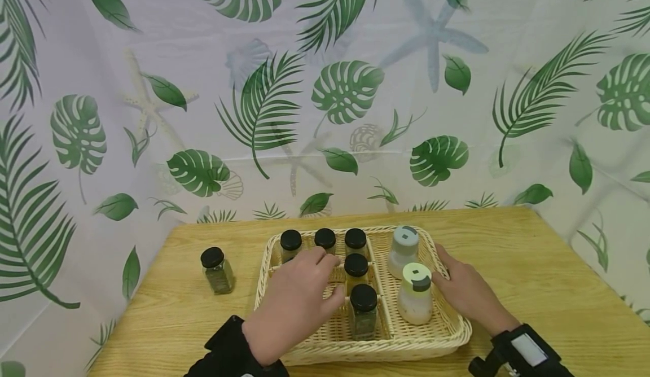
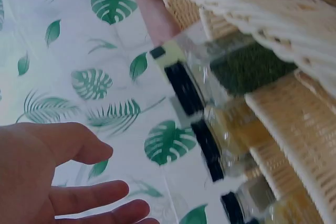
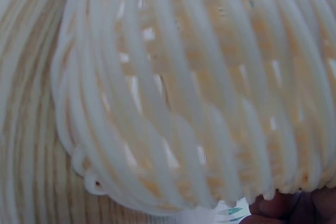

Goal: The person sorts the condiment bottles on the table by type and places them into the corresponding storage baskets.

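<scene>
My left hand [image 1: 299, 292] hovers over the left part of a cream woven basket [image 1: 376, 346], partly covering its compartments. In the left wrist view its thumb and fingers are spread apart with nothing between them. Black-lidded glass spice jars stand in the basket: a front one with green contents [image 1: 363, 315], a yellowish one [image 1: 356, 270] behind it, and several along the back [image 1: 355, 240]. My right hand [image 1: 467, 292] grips the basket's right rim, with fingertips showing at the rim in the right wrist view. Two pale-lidded shakers [image 1: 416, 298] occupy the right compartment.
Left of the basket, another black-lidded jar [image 1: 218, 272] stands on the wooden table [image 1: 172, 315]. A white cloth with printed green leaves [image 1: 345, 92] hangs behind the table and along its sides.
</scene>
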Available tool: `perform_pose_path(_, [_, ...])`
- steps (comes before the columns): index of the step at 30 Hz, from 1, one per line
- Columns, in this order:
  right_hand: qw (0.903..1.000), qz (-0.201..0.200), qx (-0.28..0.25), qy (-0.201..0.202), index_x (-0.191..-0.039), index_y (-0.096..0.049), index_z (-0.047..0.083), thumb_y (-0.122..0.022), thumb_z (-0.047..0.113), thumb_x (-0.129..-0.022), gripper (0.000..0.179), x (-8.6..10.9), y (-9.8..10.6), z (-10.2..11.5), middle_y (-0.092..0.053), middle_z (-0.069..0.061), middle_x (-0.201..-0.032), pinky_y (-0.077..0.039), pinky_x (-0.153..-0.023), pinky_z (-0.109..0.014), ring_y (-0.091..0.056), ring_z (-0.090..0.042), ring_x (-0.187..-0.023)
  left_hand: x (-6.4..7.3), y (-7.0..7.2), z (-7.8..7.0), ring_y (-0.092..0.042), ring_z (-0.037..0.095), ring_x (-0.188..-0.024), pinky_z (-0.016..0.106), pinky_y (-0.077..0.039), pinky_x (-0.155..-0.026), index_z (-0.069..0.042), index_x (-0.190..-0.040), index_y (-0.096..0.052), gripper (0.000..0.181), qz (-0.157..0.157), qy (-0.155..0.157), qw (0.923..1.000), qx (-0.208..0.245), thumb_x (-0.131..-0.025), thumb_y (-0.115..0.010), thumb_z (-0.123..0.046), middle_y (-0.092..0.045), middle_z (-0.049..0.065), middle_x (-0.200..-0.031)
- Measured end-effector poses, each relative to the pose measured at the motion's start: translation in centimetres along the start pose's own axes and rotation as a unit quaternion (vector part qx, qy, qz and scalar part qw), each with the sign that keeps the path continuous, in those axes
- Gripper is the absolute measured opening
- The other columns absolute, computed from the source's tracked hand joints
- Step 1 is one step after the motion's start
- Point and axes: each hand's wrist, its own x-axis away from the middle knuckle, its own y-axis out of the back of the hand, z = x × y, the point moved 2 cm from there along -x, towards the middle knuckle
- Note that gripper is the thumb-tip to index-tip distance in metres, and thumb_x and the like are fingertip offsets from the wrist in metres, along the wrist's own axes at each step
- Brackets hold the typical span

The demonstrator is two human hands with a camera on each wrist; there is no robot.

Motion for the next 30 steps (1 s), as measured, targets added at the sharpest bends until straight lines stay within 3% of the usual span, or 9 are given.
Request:
perform_pose_path(7, [1.0,0.004,-0.002,0.0,-0.151,-0.01,0.001,-0.042,0.025,-0.1,0.065,-0.1,-0.1,0.0,-0.05,-0.007,-0.067,-0.036,-0.05,-0.033,-0.041,-0.016,-0.051,1.0,1.5,3.8,-0.053,0.015,-0.08,0.03,-0.049,-0.057,-0.011,-0.105,-0.067,0.024,-0.015,0.089,0.9959,0.001,-0.086,-0.062,-0.025,-0.06,0.003,-0.096])
perform_pose_path(9, [1.0,0.003,0.002,0.003,-0.151,-0.011,-0.001,-0.042,0.025,-0.1,0.065,-0.1,0.0,0.1,-0.061,-0.017,-0.081,-0.039,-0.055,-0.034,-0.048,-0.017,-0.06,1.4,1.8,5.1,-0.053,0.015,-0.076,0.03,-0.047,-0.053,-0.012,-0.104,-0.067,0.023,-0.019,0.116,0.993,-0.002,-0.085,-0.063,-0.024,-0.06,0.003,-0.096])
perform_pose_path(13, [0.9999,0.0,0.009,0.005,-0.15,-0.012,-0.002,-0.042,0.024,-0.099,0.065,0.0,0.1,0.2,-0.059,-0.032,-0.114,-0.041,-0.063,-0.038,-0.054,-0.022,-0.077,2.2,2.2,7.5,-0.055,0.019,-0.078,0.035,-0.049,-0.053,-0.01,-0.103,-0.067,0.023,-0.023,0.158,0.9871,-0.007,-0.085,-0.064,-0.025,-0.061,0.006,-0.097])
perform_pose_path(14, [0.9999,0.0,0.011,0.006,-0.15,-0.013,-0.003,-0.042,0.024,-0.099,0.064,0.0,0.2,0.2,-0.058,-0.031,-0.116,-0.041,-0.065,-0.039,-0.054,-0.023,-0.08,2.4,2.2,8.0,-0.055,0.02,-0.08,0.037,-0.05,-0.055,-0.01,-0.104,-0.066,0.023,-0.023,0.166,0.9858,-0.01,-0.086,-0.063,-0.025,-0.061,0.006,-0.098])
perform_pose_path(15, [0.9999,0.003,0.01,0.003,-0.15,-0.012,-0.002,-0.042,0.025,-0.1,0.065,0.0,0.2,0.2,-0.062,-0.029,-0.107,-0.041,-0.064,-0.039,-0.054,-0.023,-0.078,2.6,2.2,8.5,-0.056,0.022,-0.084,0.039,-0.051,-0.058,-0.01,-0.104,-0.066,0.024,-0.024,0.173,0.9846,-0.011,-0.086,-0.064,-0.025,-0.062,0.007,-0.099])
perform_pose_path(17, [0.9999,0.0,0.014,0.006,-0.15,-0.013,-0.003,-0.042,0.024,-0.099,0.064,0.0,0.2,0.3,-0.057,-0.033,-0.118,-0.041,-0.067,-0.04,-0.054,-0.025,-0.083,3.1,2.3,9.5,-0.057,0.024,-0.085,0.042,-0.052,-0.058,-0.008,-0.103,-0.067,0.025,-0.028,0.184,0.9825,-0.012,-0.085,-0.064,-0.025,-0.062,0.009,-0.099])
perform_pose_path(20, [0.9998,0.0,0.017,0.007,-0.149,-0.013,-0.004,-0.042,0.024,-0.099,0.064,-0.1,0.2,0.3,-0.055,-0.034,-0.12,-0.042,-0.068,-0.041,-0.054,-0.026,-0.084,3.8,2.4,10.7,-0.057,0.025,-0.08,0.042,-0.051,-0.055,-0.006,-0.102,-0.067,0.026,-0.034,0.196,0.9798,-0.016,-0.084,-0.065,-0.023,-0.062,0.011,-0.099])
perform_pose_path(22, [0.9998,-0.001,0.019,0.01,-0.149,-0.014,-0.005,-0.042,0.024,-0.099,0.064,-0.1,0.2,0.3,-0.042,-0.036,-0.133,-0.042,-0.069,-0.042,-0.053,-0.027,-0.089,4.2,2.4,11.5,-0.057,0.025,-0.078,0.042,-0.051,-0.053,-0.005,-0.102,-0.067,0.026,-0.034,0.205,0.9779,-0.019,-0.084,-0.065,-0.022,-0.062,0.012,-0.098])
perform_pose_path(30, [0.9998,0.009,0.018,-0.002,-0.149,-0.012,-0.004,-0.041,0.024,-0.099,0.065,-0.1,0.1,0.4,-0.041,-0.036,-0.134,-0.046,-0.076,-0.049,-0.053,-0.034,-0.101,5.4,1.9,13.7,-0.053,0.022,-0.069,0.039,-0.047,-0.05,-0.002,-0.106,-0.066,0.028,-0.013,0.24,0.9703,-0.022,-0.087,-0.062,-0.022,-0.062,0.014,-0.1])
